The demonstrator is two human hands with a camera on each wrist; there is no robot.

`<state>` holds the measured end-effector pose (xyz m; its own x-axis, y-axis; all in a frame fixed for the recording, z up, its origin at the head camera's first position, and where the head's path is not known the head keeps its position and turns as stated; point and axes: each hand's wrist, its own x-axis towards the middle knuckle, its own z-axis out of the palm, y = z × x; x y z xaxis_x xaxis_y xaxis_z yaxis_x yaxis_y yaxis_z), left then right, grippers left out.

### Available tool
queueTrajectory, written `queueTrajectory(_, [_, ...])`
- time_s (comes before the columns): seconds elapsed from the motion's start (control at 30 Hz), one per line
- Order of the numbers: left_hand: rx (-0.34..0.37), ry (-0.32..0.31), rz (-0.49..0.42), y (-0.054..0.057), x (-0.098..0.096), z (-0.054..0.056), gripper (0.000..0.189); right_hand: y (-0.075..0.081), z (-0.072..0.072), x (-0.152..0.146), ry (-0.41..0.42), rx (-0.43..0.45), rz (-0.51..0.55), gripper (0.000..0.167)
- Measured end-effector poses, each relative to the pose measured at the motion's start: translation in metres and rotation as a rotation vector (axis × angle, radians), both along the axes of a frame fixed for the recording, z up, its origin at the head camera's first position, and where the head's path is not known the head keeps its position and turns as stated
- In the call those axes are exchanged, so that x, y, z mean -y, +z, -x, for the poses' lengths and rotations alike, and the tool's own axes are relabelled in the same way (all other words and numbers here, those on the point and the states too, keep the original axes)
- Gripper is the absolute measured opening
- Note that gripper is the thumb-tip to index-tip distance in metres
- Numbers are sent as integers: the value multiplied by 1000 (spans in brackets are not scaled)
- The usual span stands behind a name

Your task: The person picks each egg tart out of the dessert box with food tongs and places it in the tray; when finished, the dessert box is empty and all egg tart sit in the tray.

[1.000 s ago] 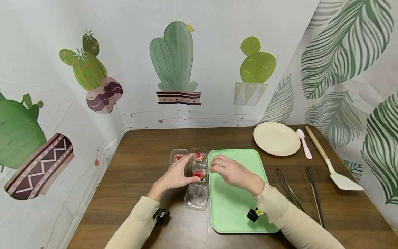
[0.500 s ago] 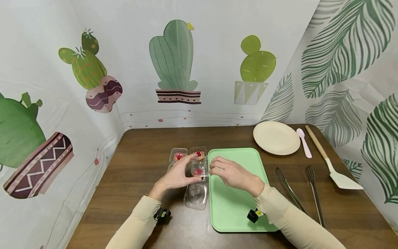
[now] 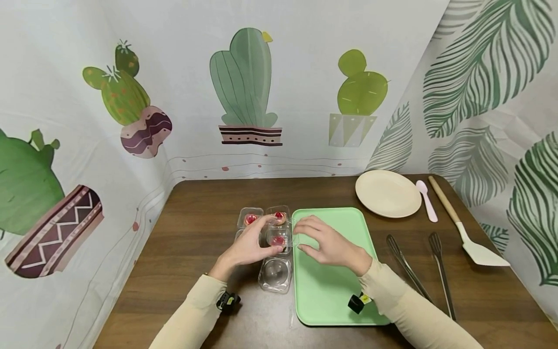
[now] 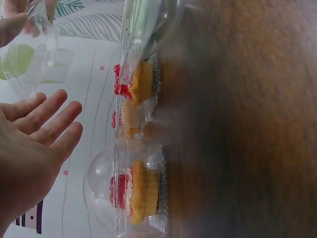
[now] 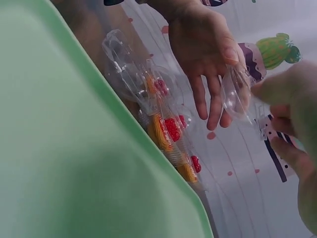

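Note:
My left hand [image 3: 249, 245] pinches the rim of a clear plastic domed lid [image 5: 235, 96] between thumb and forefinger, its other fingers straight. On the lid's right side, my right hand [image 3: 331, 243] has its thumb at the near corner and bent fingers by the far one. Below the lid sit clear plastic boxes with small red-topped fruit tarts, among them one back left [image 3: 250, 219], one back right [image 3: 279, 217] and one under the lid [image 3: 277, 241]. In the left wrist view a domed lid covers one tart [image 4: 141, 191]. Nearest me lies a domed plastic box [image 3: 275, 275] without a tart.
A green tray [image 3: 331, 295] lies right of the boxes, under my right hand. Behind it is a cream plate [image 3: 388, 194]. Farther right are a pink spoon [image 3: 427, 201], two dark metal utensils, one a whisk [image 3: 441, 271], and a wooden-handled spatula [image 3: 479, 253].
My right hand pinched the lid's right edge; now its thumb and fingers have spread apart along that edge. The lid's angle has shifted slightly. My left hand has barely moved.

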<state>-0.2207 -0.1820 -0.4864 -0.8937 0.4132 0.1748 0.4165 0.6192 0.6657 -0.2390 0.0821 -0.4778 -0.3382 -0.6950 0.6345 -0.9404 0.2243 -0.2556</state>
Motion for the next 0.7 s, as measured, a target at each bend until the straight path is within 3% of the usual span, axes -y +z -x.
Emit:
queueTrajectory(0.23, [2, 4, -16, 1, 1, 1, 78, -1, 2, 0, -150, 270, 53, 79])
queueTrajectory(0.33, [-2, -3, -25, 2, 1, 1, 79, 3, 0, 2, -147, 420, 74, 86])
queueTrajectory(0.47, [-9, -3, -21, 3, 1, 2, 79, 0, 3, 6, -81, 601, 134, 92])
queueTrajectory(0.7, [-18, 6, -3, 2, 1, 3, 81, -12, 7, 10, -73, 679, 123, 98])
